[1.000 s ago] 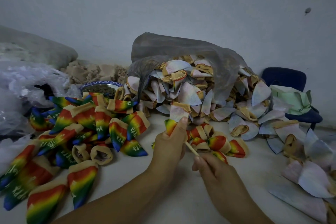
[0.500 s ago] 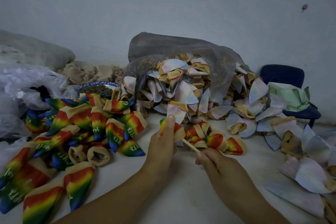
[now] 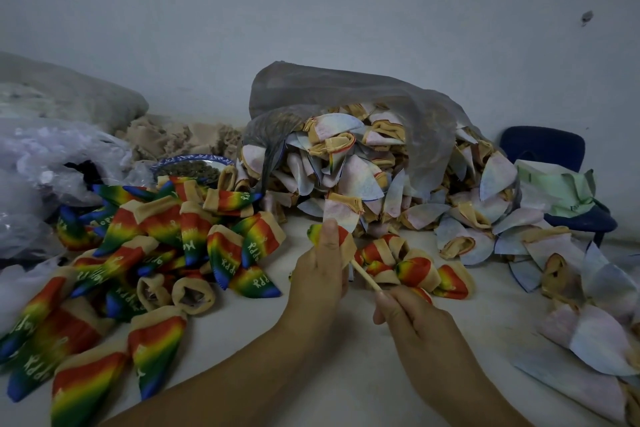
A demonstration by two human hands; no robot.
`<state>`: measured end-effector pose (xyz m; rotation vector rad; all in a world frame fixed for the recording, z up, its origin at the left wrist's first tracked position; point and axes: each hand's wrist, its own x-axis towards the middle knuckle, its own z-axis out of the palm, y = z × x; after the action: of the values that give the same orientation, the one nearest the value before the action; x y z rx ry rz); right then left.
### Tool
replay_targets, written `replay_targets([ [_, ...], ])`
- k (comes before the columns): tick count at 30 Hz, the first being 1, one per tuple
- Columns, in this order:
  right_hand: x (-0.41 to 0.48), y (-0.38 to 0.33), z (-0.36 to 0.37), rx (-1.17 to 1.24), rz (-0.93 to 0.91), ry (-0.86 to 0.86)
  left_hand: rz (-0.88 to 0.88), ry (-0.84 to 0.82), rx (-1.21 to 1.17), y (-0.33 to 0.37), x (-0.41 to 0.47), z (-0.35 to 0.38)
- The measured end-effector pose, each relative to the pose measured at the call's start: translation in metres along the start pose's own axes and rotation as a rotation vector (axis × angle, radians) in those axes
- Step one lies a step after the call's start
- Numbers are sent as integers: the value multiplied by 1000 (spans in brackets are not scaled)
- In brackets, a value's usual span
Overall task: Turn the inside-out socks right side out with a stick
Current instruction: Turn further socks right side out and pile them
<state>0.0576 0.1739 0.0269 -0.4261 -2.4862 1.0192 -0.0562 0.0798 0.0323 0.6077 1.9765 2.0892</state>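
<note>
The sock (image 3: 347, 243) being worked is sitting in the left hand (image 3: 318, 274), held over the desk (image 3: 311, 374) in front of the person. Its rainbow toe is showing past the thumb, and its tan cuff is facing the right hand (image 3: 415, 322). The left grip is curling round this sock, with the thumb pressing along its top. The stick (image 3: 365, 276), thin and pale, is running from the cuff opening down to the right hand, whose grip is pinching the stick's near end between thumb and fingertips. Just beyond both hands, a small cluster of rainbow socks (image 3: 415, 270) is lying on the desk. To the left, a larger heap of rainbow socks (image 3: 166, 243) with white lettering is spreading toward the near edge. Behind, a grey plastic bag (image 3: 346, 94) is lying on its side, spilling pale inside-out socks (image 3: 349, 177) to the right. A blue-rimmed plate (image 3: 194, 159) is sitting behind the left heap, and a blue chair (image 3: 543, 146) is standing at far right.
</note>
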Motion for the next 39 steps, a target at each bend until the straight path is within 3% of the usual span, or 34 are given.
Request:
replay_targets([
  [6,2,-8,7,127,65,31,16,-24,26,-4,-5,14],
  [20,14,14,-40,-380,-159,-85,-54,-53,-65,-10,-5,0],
  [24,18,20,-47,-355,-219,-175,-95,-75,-80,-11,-4,-2],
  [28,16,13,-46,-317,-220,-160,-85,-109,-51,-14,-5,1],
  [32,9,2,-27,-145,-147,-109,52,-52,-19,-19,-6,5],
  [36,4,1,-4,78,2,-98,19,-35,89,-13,-6,6],
  [39,5,3,-4,48,5,-86,11,-7,130,-18,-5,7],
])
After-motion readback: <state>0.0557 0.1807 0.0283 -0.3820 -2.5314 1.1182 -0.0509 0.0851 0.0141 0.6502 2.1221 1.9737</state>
